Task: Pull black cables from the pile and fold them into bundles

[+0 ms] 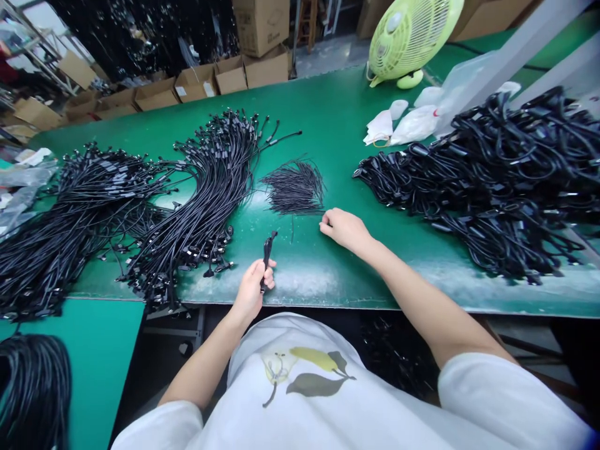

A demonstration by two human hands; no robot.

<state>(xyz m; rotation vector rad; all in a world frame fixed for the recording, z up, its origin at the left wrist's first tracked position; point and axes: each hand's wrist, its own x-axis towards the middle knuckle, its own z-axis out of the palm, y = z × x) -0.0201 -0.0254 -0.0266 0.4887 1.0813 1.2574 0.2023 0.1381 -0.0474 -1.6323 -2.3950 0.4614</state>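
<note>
Left hand (pixel 255 286) gripped a folded cable (pixel 267 250) pointing away; right hand (pixel 345 229), nearly pinched, contents unclear, sat nearer the mostly crosswise thin ties (pixel 295 189), just ahead-left!

Centred on the flat green tabletop (pixel 337 137): a loose pile of thin black strands (pixel 297 187). Just left of it, a curved heap of long black cables (pixel 210 175); farther left, a broad heap of long black cables (pixel 51 219). Well to the right, a large heap of looped black cables (pixel 497 162), with crumpled white plastic bags (pixel 415 125) behind and a round light-green plastic fan (pixel 407 40) farther back. Before the pile, a bare left hand (pixel 255 281) around a slim black cable bundle (pixel 267 253); just beside its near right corner, a bare right hand (pixel 344 228). Beyond the far edge, open brown cardboard boxes (pixel 197 82) in a row.
</note>
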